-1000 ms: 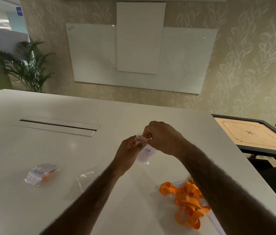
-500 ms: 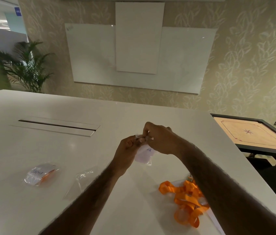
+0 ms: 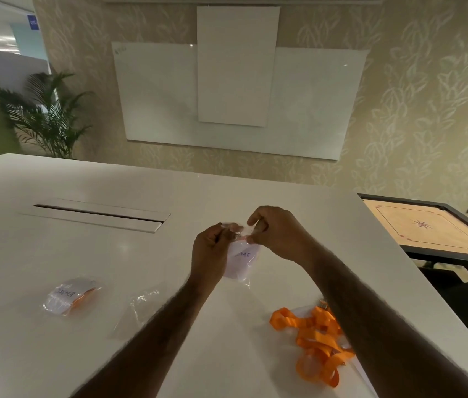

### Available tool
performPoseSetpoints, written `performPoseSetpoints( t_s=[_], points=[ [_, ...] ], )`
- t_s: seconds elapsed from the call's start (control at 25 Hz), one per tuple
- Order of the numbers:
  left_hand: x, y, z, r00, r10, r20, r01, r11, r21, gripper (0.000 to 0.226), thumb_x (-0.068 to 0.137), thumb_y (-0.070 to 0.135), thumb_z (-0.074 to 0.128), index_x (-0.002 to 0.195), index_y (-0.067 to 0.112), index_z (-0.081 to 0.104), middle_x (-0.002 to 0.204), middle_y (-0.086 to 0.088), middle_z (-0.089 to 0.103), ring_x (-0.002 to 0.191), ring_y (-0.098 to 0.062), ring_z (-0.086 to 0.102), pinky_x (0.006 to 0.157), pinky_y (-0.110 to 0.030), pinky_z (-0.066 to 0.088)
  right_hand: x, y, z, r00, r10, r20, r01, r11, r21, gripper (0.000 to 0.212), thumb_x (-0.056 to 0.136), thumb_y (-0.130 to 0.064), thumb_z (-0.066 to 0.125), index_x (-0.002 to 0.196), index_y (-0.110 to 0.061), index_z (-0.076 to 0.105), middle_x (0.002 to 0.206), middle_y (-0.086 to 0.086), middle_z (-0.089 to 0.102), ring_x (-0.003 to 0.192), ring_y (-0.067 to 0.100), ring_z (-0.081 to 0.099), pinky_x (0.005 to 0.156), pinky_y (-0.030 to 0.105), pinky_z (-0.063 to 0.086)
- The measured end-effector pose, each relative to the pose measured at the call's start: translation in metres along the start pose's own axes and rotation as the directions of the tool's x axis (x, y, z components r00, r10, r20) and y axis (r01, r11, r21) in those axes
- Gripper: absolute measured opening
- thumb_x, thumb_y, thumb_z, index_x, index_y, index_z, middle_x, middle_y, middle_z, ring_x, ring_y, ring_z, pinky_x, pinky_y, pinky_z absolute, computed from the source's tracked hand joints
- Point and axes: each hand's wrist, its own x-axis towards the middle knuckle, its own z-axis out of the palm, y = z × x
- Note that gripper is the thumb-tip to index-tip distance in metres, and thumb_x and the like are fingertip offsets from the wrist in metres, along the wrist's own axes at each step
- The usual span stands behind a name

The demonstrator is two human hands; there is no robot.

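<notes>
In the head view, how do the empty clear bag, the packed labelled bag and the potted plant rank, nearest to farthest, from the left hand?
From the left hand:
1. The empty clear bag, on the table just left of it.
2. The packed labelled bag, farther left on the table.
3. The potted plant, behind the table, far left.

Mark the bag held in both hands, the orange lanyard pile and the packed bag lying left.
held bag (image 3: 241, 262), head view, lower face over the lettered card.
orange lanyard pile (image 3: 317, 337), head view, middle of the tangle.
packed bag (image 3: 63, 295), head view, on its white label.
</notes>
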Motion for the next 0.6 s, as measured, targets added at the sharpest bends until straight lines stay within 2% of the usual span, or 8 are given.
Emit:
performPoseSetpoints(
  t_s=[0.04, 0.12, 0.2, 0.28, 0.36, 0.4, 0.48, 0.6],
  points=[
    [0.002, -0.001, 0.000, 1.000, -0.005, 0.003, 0.005, 1.000, -0.020, 0.022, 0.101, 0.022, 0.057, 0.093, 0.028, 0.077, 0.086, 0.015, 0.076, 0.080, -0.003, 0.069, 0.070, -0.013, 0.049, 0.002, 0.002, 0.002, 0.999, 0.013, -0.041, -0.012, 1.000, 0.016, 0.021, 0.077, -0.014, 0.081, 0.091, -0.022, 0.067, 0.080, -0.010, 0.066, 0.075, 0.012, 0.065, 0.061, 0.021, 0.051],
    [0.005, -0.005, -0.004, 0.992, -0.038, 0.122, 0.051, 0.993, -0.104, 0.016, 0.098, 0.032, 0.061, 0.107, 0.029, 0.075, 0.096, 0.010, 0.076, 0.087, -0.012, 0.071, 0.075, -0.025, 0.056, 0.004, 0.005, 0.002, 0.988, 0.046, -0.148, -0.030, 0.994, 0.103, 0.014, 0.080, -0.009, 0.078, 0.084, -0.019, 0.069, 0.073, -0.012, 0.063, 0.070, 0.006, 0.062, 0.063, 0.020, 0.048],
    [0.005, -0.009, -0.006, 0.973, -0.047, 0.226, 0.073, 0.991, -0.109, 0.026, 0.088, 0.037, 0.071, 0.114, 0.033, 0.072, 0.105, 0.008, 0.076, 0.097, -0.014, 0.072, 0.082, -0.027, 0.058, 0.004, 0.008, -0.003, 0.974, 0.092, -0.205, -0.042, 0.970, 0.238, 0.012, 0.082, -0.008, 0.077, 0.083, -0.015, 0.068, 0.073, -0.009, 0.064, 0.068, 0.009, 0.060, 0.064, 0.025, 0.050],
    [0.005, -0.010, -0.005, 0.980, -0.037, 0.195, 0.059, 0.992, -0.108, 0.024, 0.085, 0.027, 0.074, 0.107, 0.035, 0.072, 0.102, 0.008, 0.076, 0.095, -0.015, 0.072, 0.079, -0.026, 0.058, 0.001, 0.010, -0.008, 0.988, 0.090, -0.122, -0.045, 0.943, 0.330, 0.014, 0.082, -0.012, 0.078, 0.091, -0.012, 0.067, 0.085, 0.002, 0.067, 0.074, 0.017, 0.062, 0.063, 0.031, 0.053],
    [0.004, -0.010, -0.002, 0.985, 0.045, 0.165, -0.030, 0.995, -0.095, 0.027, 0.086, 0.015, 0.074, 0.097, 0.039, 0.073, 0.093, 0.012, 0.076, 0.086, -0.008, 0.072, 0.069, -0.017, 0.055, -0.001, 0.009, -0.009, 0.997, 0.076, 0.005, -0.074, 0.951, 0.300, 0.028, 0.077, -0.016, 0.082, 0.100, -0.010, 0.067, 0.093, 0.009, 0.068, 0.076, 0.021, 0.063, 0.062, 0.033, 0.052],
    [0.003, -0.007, 0.001, 0.981, 0.085, 0.174, -0.071, 0.994, -0.083, 0.029, 0.086, 0.012, 0.073, 0.095, 0.040, 0.073, 0.090, 0.014, 0.075, 0.083, -0.005, 0.071, 0.067, -0.014, 0.053, 0.000, 0.009, -0.008, 0.997, 0.072, 0.020, -0.074, 0.959, 0.273, 0.030, 0.076, -0.015, 0.083, 0.100, -0.007, 0.067, 0.091, 0.010, 0.068, 0.075, 0.022, 0.062, 0.063, 0.035, 0.051],
    [0.001, -0.007, 0.004, 0.984, 0.066, 0.168, -0.055, 0.996, -0.068, 0.026, 0.079, 0.026, 0.078, 0.103, 0.036, 0.072, 0.095, 0.012, 0.075, 0.090, -0.009, 0.071, 0.071, -0.015, 0.055, 0.002, 0.008, -0.007, 0.997, 0.065, -0.038, -0.052, 0.963, 0.264, 0.022, 0.076, -0.011, 0.082, 0.091, -0.004, 0.067, 0.081, 0.009, 0.063, 0.072, 0.022, 0.056, 0.065, 0.036, 0.047],
    [0.000, -0.008, 0.001, 0.942, -0.059, 0.330, 0.101, 0.988, -0.114, 0.057, 0.067, 0.051, 0.083, 0.118, 0.032, 0.067, 0.112, 0.005, 0.074, 0.104, -0.017, 0.070, 0.087, -0.029, 0.058, 0.004, 0.009, -0.007, 0.991, 0.065, -0.113, -0.032, 0.963, 0.268, 0.018, 0.078, -0.014, 0.081, 0.082, -0.006, 0.065, 0.073, 0.004, 0.060, 0.068, 0.015, 0.054, 0.064, 0.032, 0.045]
  ],
)
